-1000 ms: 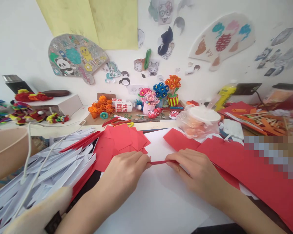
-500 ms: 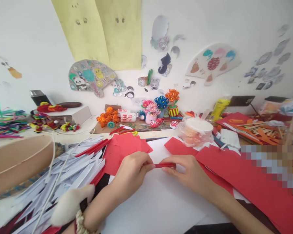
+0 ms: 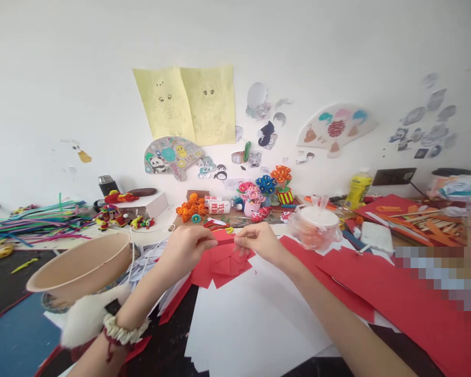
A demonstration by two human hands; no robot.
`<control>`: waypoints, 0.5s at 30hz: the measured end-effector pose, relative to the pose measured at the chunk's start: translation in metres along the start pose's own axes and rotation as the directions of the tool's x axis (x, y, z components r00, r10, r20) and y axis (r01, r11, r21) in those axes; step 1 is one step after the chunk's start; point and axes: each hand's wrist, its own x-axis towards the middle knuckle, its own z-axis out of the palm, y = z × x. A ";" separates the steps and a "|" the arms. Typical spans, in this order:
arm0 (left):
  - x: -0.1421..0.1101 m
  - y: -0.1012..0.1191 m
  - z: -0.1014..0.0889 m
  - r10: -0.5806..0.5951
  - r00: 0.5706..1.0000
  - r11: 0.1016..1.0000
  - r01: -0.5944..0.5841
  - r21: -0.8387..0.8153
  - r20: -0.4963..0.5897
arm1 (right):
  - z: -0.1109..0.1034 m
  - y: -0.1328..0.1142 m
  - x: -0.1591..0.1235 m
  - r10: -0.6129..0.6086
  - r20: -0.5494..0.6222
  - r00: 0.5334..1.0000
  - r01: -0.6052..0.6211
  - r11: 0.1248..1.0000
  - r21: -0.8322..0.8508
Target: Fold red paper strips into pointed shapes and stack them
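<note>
A narrow folded strip of red paper (image 3: pixel 226 241) is stretched between my two hands. My left hand (image 3: pixel 188 247) pinches its left end, and my right hand (image 3: pixel 261 243) has the other end between thumb and fingertips. Both are above a loose pile of red paper pieces (image 3: pixel 230 266), whose back part they hide. White paper sheets (image 3: pixel 255 319) lie in front, below my right forearm. A scrunchie (image 3: pixel 125 331) circles my left wrist.
To the left stand a tan bowl (image 3: pixel 82 264) and folded white paper strips (image 3: pixel 147 256). Large red sheets (image 3: pixel 400 301) lie at right, near a plastic-wrapped tub (image 3: pixel 317 222). Bead flower pots (image 3: pixel 253 199) line the back, and a white cable (image 3: pixel 132 256) runs past the bowl.
My hands have risen away from the white sheets, over the red pile, with the strip between them. The view has tilted up, and more of the table's left side shows.
</note>
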 end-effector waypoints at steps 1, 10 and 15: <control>-0.003 -0.002 -0.002 -0.020 1.000 0.999 0.020 0.024 -0.001 | 0.004 0.004 0.000 0.014 0.018 1.000 -0.014 1.000 0.019; -0.030 -0.037 -0.012 -0.462 0.886 0.789 0.432 0.437 -0.041 | -0.016 0.033 -0.012 0.096 -0.139 0.986 -0.106 0.992 -0.069; -0.045 -0.039 -0.004 -0.456 0.889 0.611 0.349 0.711 -0.044 | -0.022 0.041 -0.007 0.123 -0.157 0.980 -0.137 0.987 -0.079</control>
